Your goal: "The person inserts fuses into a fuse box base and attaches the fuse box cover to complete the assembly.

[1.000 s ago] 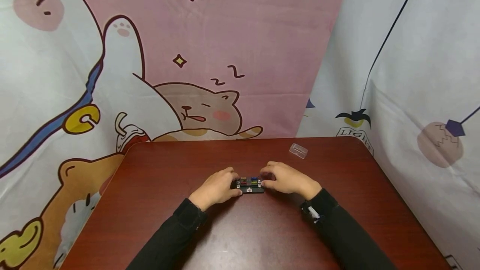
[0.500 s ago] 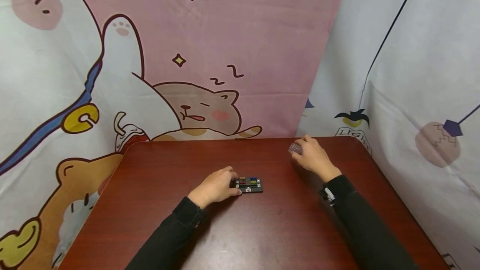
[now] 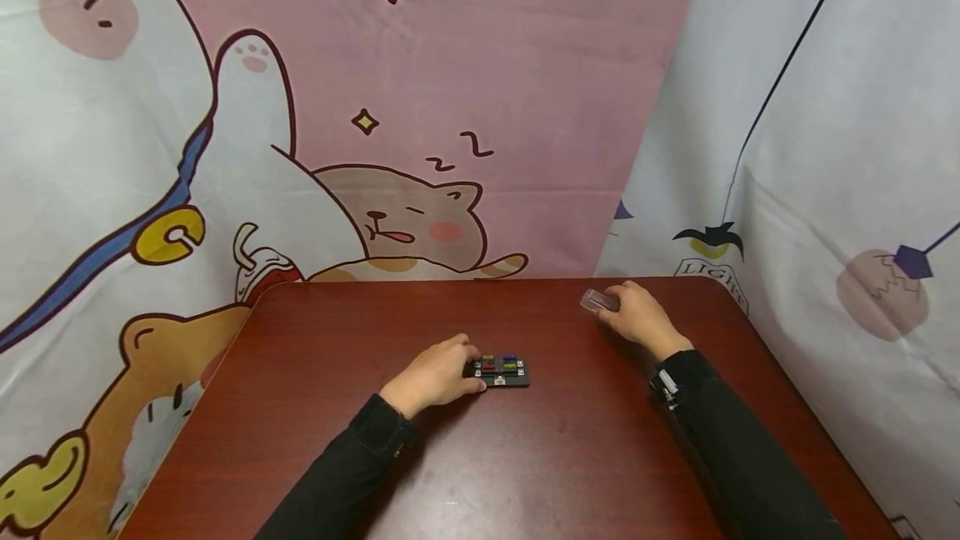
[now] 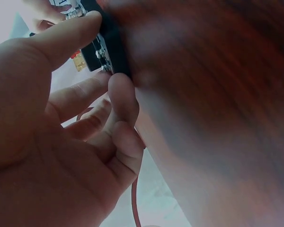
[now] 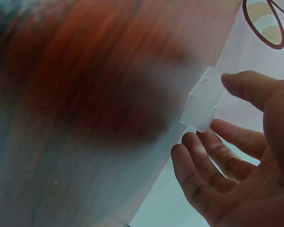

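In the head view a small black fuse box [image 3: 502,372] with several coloured blade fuses lies mid-table. My left hand [image 3: 435,375] grips its left end, thumb at the near side and fingers behind. The left wrist view shows the thumb [image 4: 73,38] over the edge of the black base [image 4: 117,52], with fingertips at its end. Farther back and to the right, my right hand [image 3: 641,317] pinches a clear plastic cover [image 3: 597,301] by its right end. In the right wrist view the cover [image 5: 201,101] sits between thumb and fingers, the other fingers loosely bent.
The reddish-brown wooden table [image 3: 315,407] ends at the back against a cartoon-printed cloth [image 3: 525,107]. Another printed cloth [image 3: 817,190] hangs along the right side. Dark sleeves cover both forearms.
My right hand has left the fuse box, reached back and right to the clear cover, and now pinches its right end. My left hand has stayed on the fuse box.
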